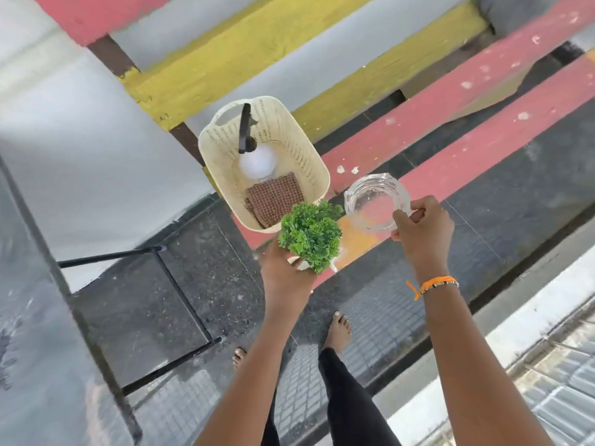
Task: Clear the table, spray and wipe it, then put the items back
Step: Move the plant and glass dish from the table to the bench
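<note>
My left hand grips a small potted green plant from below, held over the red bench beside the basket. My right hand pinches the rim of a clear glass ashtray, holding it above the red bench plank. A cream plastic basket stands on the bench and holds a white spray bottle with a black trigger and a folded brown checked cloth. The glass table fills the lower left, its top wet-looking and bare.
The bench has red planks and a yellow plank. The table's black metal legs stand on the dark speckled floor. My bare feet are near the bottom centre. A pale ledge runs along the right.
</note>
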### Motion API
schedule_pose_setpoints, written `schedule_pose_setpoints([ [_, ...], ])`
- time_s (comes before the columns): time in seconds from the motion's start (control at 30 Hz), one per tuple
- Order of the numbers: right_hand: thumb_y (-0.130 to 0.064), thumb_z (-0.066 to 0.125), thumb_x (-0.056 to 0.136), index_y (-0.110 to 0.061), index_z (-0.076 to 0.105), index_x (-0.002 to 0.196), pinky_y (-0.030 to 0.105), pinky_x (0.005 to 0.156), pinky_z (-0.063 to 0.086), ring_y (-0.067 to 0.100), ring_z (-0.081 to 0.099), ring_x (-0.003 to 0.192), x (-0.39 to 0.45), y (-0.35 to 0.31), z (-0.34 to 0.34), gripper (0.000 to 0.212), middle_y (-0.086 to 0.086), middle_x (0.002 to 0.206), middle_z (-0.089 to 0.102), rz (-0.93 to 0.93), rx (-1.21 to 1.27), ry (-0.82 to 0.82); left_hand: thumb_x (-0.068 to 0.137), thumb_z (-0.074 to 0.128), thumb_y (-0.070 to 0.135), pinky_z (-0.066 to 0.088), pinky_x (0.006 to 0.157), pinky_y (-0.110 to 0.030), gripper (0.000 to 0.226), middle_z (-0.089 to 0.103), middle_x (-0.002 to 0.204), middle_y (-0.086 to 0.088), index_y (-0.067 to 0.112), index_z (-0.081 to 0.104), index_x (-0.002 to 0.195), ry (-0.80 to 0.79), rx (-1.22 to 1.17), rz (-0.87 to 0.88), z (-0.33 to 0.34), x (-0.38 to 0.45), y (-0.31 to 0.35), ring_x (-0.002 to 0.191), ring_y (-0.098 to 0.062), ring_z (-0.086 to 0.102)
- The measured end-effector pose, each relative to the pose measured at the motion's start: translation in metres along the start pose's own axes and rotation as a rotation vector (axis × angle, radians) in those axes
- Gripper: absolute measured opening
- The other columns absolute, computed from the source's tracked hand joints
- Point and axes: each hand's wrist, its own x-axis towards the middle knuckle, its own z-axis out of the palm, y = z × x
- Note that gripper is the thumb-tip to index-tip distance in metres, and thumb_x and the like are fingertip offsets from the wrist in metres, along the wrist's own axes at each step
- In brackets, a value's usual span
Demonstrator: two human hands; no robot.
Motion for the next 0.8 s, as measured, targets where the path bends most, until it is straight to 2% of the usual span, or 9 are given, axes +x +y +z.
schedule_pose_setpoints([
  [0.07,-0.015,0.060,0.079,-0.013,0.052,0.088,0.027,0.058,0.045,0.030,0.066,0.067,0.019,0.028,-0.001,0.012,-0.002,0.057,0.054,0.047,-0.015,0.000,0.057,0.081,0.005,0.052,0.061,-0.012,0.060,0.065,0.091,0.011,0.025,0.053,0.107,-0.030,0.011,-0.038,0.033,0.013,-0.006,0.080,-0.001,0.065],
  [0.1,-0.015,0.060,0.079,-0.013,0.051,0.087,0.032,0.063,0.047,0.033,0.066,0.070,0.028,0.043,0.000,0.012,-0.003,0.058,0.051,0.079,-0.012,0.001,0.057,0.081,0.006,0.056,0.068,-0.022,0.061,0.066,0.095,0.006,0.025,0.052,0.108,-0.038,0.032,-0.052,0.052,0.022,-0.009,0.086,-0.007,0.065],
  [0.17,-0.013,0.059,0.080,-0.013,0.049,0.085,0.037,0.070,0.049,0.037,0.066,0.074,0.043,0.067,0.008,0.011,-0.004,0.058,0.047,0.128,-0.004,-0.011,0.058,0.081,0.008,0.055,0.082,-0.042,0.059,0.065,0.105,-0.008,0.017,0.052,0.109,-0.041,0.063,-0.055,0.085,0.040,-0.014,0.097,-0.024,0.063],
  [0.2,-0.012,0.058,0.080,-0.013,0.049,0.085,0.037,0.071,0.049,0.038,0.066,0.075,0.050,0.077,0.013,0.011,-0.005,0.058,0.046,0.149,-0.003,-0.018,0.058,0.080,0.009,0.052,0.085,-0.046,0.058,0.064,0.107,-0.012,0.012,0.052,0.109,-0.032,0.093,-0.051,0.100,0.049,-0.017,0.099,-0.029,0.061],
  [0.27,-0.011,0.057,0.080,-0.011,0.052,0.088,0.040,0.072,0.052,0.040,0.066,0.076,0.064,0.095,0.025,0.010,-0.006,0.058,0.045,0.182,-0.003,-0.035,0.060,0.079,0.010,0.050,0.085,-0.044,0.055,0.065,0.105,-0.015,0.008,0.053,0.109,0.020,0.170,-0.056,0.126,0.067,-0.026,0.096,-0.031,0.060],
  [0.4,-0.008,0.055,0.078,-0.004,0.056,0.097,0.050,0.076,0.053,0.040,0.065,0.077,0.084,0.120,0.043,0.019,-0.006,0.058,0.044,0.221,-0.002,-0.052,0.063,0.076,0.008,0.040,0.074,-0.024,0.052,0.065,0.106,-0.015,0.006,0.052,0.109,0.077,0.224,-0.099,0.155,0.092,-0.047,0.094,-0.029,0.060],
  [0.7,-0.002,0.053,0.078,-0.004,0.056,0.101,0.052,0.071,0.054,0.030,0.057,0.064,0.092,0.146,0.063,0.023,-0.007,0.055,0.041,0.173,0.024,-0.043,0.065,0.071,0.006,0.043,0.071,-0.034,0.040,0.063,0.101,-0.017,0.006,0.050,0.099,0.108,0.307,-0.105,0.181,0.113,-0.070,0.086,-0.031,0.057],
  [0.8,-0.001,0.053,0.077,-0.005,0.056,0.098,0.053,0.069,0.054,0.024,0.051,0.061,0.091,0.150,0.066,0.022,-0.008,0.055,0.040,0.158,0.049,-0.042,0.066,0.070,0.004,0.029,0.061,-0.023,0.038,0.062,0.100,-0.018,0.004,0.049,0.098,0.107,0.329,-0.080,0.181,0.114,-0.071,0.081,-0.027,0.054],
])
